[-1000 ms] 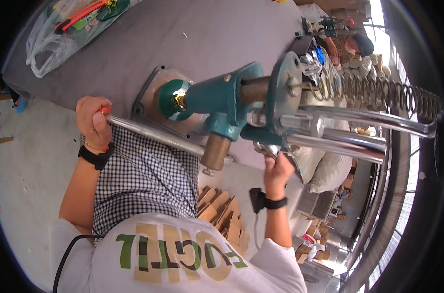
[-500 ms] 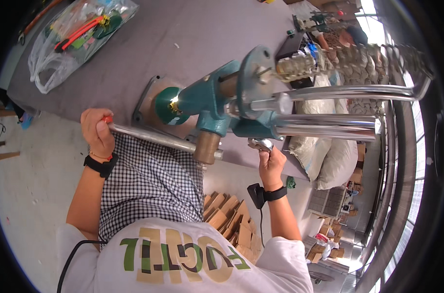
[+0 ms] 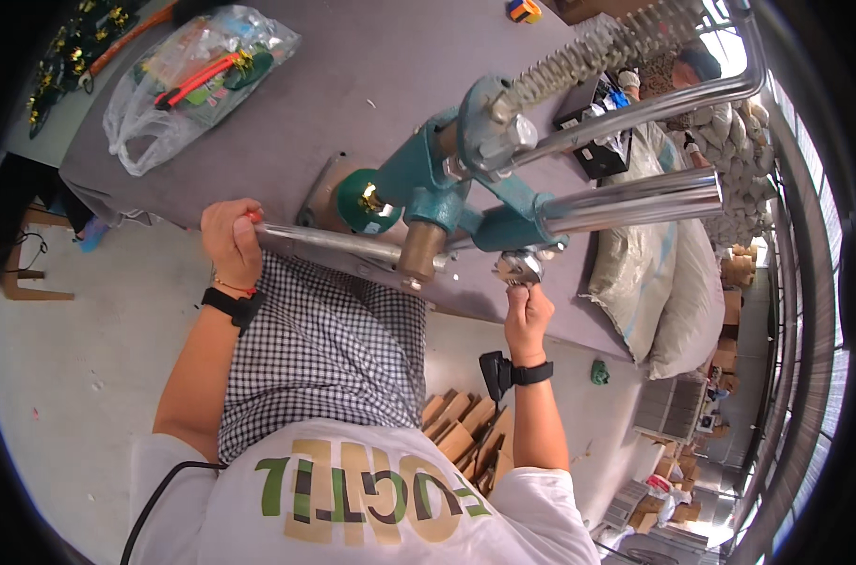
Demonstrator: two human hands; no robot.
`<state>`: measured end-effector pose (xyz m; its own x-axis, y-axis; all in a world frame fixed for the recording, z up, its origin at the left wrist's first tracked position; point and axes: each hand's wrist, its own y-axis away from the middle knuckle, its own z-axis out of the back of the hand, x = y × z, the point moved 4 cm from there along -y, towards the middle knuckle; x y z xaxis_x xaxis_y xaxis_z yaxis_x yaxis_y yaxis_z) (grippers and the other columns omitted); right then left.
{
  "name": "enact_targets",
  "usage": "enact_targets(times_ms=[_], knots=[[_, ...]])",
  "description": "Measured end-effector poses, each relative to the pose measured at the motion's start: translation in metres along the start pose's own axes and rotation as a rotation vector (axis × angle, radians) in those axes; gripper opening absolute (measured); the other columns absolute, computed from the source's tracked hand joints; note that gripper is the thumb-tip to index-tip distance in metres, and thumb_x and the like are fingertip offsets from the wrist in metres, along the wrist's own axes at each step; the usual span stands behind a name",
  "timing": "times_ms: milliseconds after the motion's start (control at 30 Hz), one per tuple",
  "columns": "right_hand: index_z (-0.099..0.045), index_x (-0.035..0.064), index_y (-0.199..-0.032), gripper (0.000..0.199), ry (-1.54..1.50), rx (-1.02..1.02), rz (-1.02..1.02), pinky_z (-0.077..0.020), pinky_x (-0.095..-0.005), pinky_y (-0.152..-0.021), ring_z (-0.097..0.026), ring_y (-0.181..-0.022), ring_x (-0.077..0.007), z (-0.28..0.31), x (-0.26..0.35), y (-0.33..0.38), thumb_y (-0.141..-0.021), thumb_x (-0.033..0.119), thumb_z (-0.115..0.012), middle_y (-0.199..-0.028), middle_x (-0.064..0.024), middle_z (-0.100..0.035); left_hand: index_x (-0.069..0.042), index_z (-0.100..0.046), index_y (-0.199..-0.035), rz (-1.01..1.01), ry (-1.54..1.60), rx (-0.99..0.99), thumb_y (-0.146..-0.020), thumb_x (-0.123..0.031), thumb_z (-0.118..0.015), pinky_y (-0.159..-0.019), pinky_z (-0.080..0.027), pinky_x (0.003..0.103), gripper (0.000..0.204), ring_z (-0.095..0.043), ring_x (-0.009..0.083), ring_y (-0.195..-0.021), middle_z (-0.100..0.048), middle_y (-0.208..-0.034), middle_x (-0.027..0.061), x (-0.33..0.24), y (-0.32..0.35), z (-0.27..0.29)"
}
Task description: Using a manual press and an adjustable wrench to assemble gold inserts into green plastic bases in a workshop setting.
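Note:
A green hand press stands on the table, with a chrome column, a coiled spring and a bent chrome rod. My left hand is closed round the red-tipped end of its metal lever. Below the green clamp at the column's foot, my right hand grips an adjustable wrench. The wrench's head is up against the hardware there; most of its handle is hidden by my fingers. A round green part sits at the base near the lever.
A clear plastic bag with a red-handled tool lies at the table's far left. White sacks are on the right, beside a black box. Folded cardboard is below the table's near edge. Other people are at the far right.
The whole view has shifted, with the table, bag and press base now further right and the press's top leaning differently. Both hands keep their holds on the lever and the wrench.

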<state>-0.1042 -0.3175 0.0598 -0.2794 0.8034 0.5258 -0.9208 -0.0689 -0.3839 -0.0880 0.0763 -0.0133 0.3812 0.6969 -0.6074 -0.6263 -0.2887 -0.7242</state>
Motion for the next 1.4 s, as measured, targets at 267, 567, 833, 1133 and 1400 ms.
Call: enact_targets(times_ms=[267,567,833,1133,1400], knots=[[-0.056,-0.0004,-0.082,0.017,-0.065,0.047,-0.139,-0.0398,-0.0299,-0.052,-0.046,-0.052,-0.0199,0.007,0.002,0.012,-0.088,0.016,-0.054,-0.061,-0.0105,-0.052,-0.004,-0.06,-0.085,0.093,0.052,0.003,-0.091,-0.018,-0.04,-0.065,-0.043,0.032,0.025,-0.055,0.0214,-0.068,-0.06,-0.072,0.0054,-0.004,-0.003,0.004],[-0.062,0.0063,-0.077,0.009,0.453,-0.004,0.06,-0.0416,-0.0334,-0.05,-0.054,-0.052,-0.0241,0.088,0.021,-0.004,-0.077,0.014,-0.067,-0.063,-0.007,-0.057,0.0,-0.057,-0.086,0.301,0.33,-0.029,-0.091,-0.012,-0.041,-0.061,-0.042,0.024,0.021,-0.053,0.0114,-0.063,-0.058,-0.075,0.0053,-0.011,-0.061,0.039],[-0.057,0.0014,-0.106,0.029,0.387,0.055,-0.056,-0.043,-0.0387,-0.069,-0.054,-0.079,-0.0298,0.009,-0.076,0.018,-0.079,0.008,-0.063,-0.087,-0.0146,-0.053,0.003,-0.059,-0.096,-0.159,0.451,-0.104,-0.092,-0.012,-0.047,-0.069,-0.044,0.023,0.019,-0.056,0.0088,-0.071,-0.06,-0.08,0.0057,-0.129,-0.18,0.057],[-0.053,0.003,-0.118,0.034,0.3,-0.08,0.071,-0.0413,-0.0368,-0.086,-0.052,-0.099,-0.0312,0.002,-0.017,-0.004,-0.085,0.01,-0.057,-0.111,-0.017,-0.053,-0.009,-0.061,-0.102,-0.661,0.623,-0.013,-0.077,-0.02,-0.066,-0.066,-0.049,0.031,0.028,-0.059,0.0267,-0.074,-0.058,-0.094,0.0134,-0.246,-0.183,0.024],[-0.047,-0.0044,-0.121,0.036,-0.519,-0.509,0.136,-0.0417,-0.0302,-0.086,-0.052,-0.099,-0.0187,-0.002,0.129,-0.056,-0.093,0.017,-0.052,-0.112,-0.0152,-0.054,-0.001,-0.051,-0.117,0.252,0.466,0.486,-0.094,-0.032,-0.045,-0.094,-0.039,0.035,0.039,-0.053,0.0233,-0.101,-0.058,-0.108,0.0131,-0.04,-0.082,-0.063]])
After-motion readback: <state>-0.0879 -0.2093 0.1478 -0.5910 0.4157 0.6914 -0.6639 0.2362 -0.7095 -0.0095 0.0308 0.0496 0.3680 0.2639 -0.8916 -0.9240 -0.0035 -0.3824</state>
